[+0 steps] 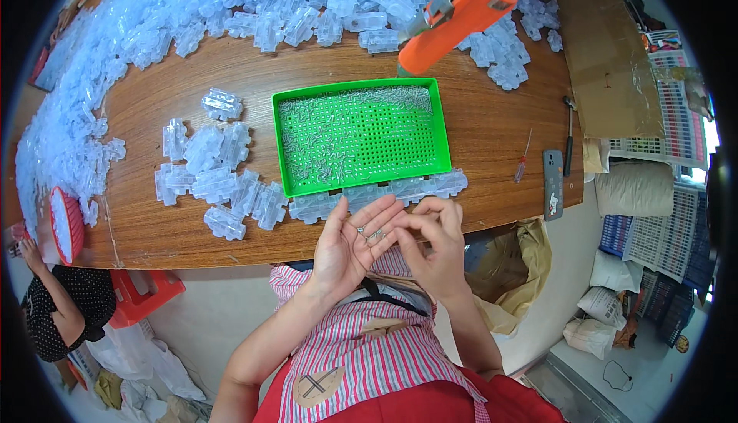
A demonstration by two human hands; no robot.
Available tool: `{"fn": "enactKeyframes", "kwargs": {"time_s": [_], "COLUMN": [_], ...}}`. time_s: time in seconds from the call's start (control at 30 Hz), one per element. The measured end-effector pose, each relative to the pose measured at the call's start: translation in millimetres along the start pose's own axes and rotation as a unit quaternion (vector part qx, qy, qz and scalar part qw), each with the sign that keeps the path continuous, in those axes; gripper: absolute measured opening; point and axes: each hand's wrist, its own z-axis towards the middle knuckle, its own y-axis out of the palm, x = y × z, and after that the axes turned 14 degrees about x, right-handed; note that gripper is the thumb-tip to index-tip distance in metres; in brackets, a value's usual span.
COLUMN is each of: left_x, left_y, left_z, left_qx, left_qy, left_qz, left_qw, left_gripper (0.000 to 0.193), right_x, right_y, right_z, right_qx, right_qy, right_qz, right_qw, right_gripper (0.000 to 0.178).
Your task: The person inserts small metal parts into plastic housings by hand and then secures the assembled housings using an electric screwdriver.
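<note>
Palm up, my left hand (348,248) cups a few small silver screws (372,234) near the base of its fingers. Close beside it, my right hand (435,251) has its thumb and forefinger pinched by the left fingertips; whatever they hold is too small to make out. Just beyond my hands, a shallow green perforated tray (442,134) holds many loose screws, heaped thickest along its far side. A row of clear plastic pieces (369,194) lies along the tray's near edge, partly hidden by my fingers.
More clear pieces (204,148) lie left of the tray, and a large heap (254,0) covers the far table. An orange power screwdriver (459,19) hangs beyond the tray. A screwdriver (522,163), a hammer (569,138) and a phone (553,184) lie right. Another person's arm (65,308) shows at left.
</note>
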Motion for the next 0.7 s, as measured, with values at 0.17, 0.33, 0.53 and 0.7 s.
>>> {"fn": "enactKeyframes", "kwargs": {"time_s": [0.17,0.33,0.53,0.7], "left_x": [-2.6,-2.7,-2.3,-2.9], "left_y": [2.8,6.1,0.0,-6.8], "left_z": [-1.0,-3.3,-2.0,-4.0], "left_qx": [-0.027,-0.026,-0.022,0.082], "left_qy": [0.004,0.014,-0.011,0.012], "left_qz": [0.027,0.040,-0.018,0.013], "left_qw": [0.999,0.999,1.000,0.996], "left_gripper": [0.068,0.068,0.062,0.053], "right_x": [-5.6,-12.9,-8.5,11.1], "right_y": [-0.6,1.8,6.2,21.7], "right_z": [-3.1,-3.9,-4.4,-0.8], "right_qx": [-0.011,-0.006,-0.015,0.065], "right_qy": [-0.045,-0.084,-0.018,0.083], "right_qz": [-0.053,-0.091,-0.015,0.084], "right_qw": [0.998,0.992,1.000,0.991], "right_gripper": [0.016,0.016,0.014,0.013]}}
